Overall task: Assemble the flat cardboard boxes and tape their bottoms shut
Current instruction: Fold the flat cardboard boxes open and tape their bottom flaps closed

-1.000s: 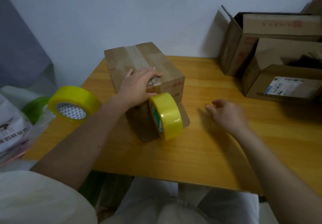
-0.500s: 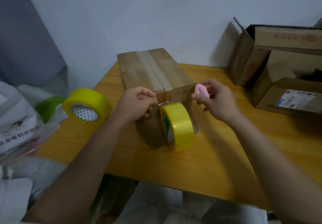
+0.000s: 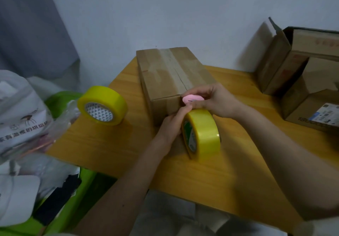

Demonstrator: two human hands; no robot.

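While the right hand (image 3: 218, 100) pinches a small pink cutter (image 3: 192, 99) against the near top edge of the box (image 3: 170, 78), the left hand (image 3: 173, 123) curls its fingers just below it, seemingly pulling the tape taut for the cut, though the strip itself is too faint to see; the yellow tape roll (image 3: 201, 134) stands on edge beside the left hand, probably still joined to the box; the box sits bottom-up on the desk (image 3: 113, 144), its seam already taped; a second roll (image 3: 102, 105) lies to the left; open boxes (image 3: 302, 70) wait at the right.
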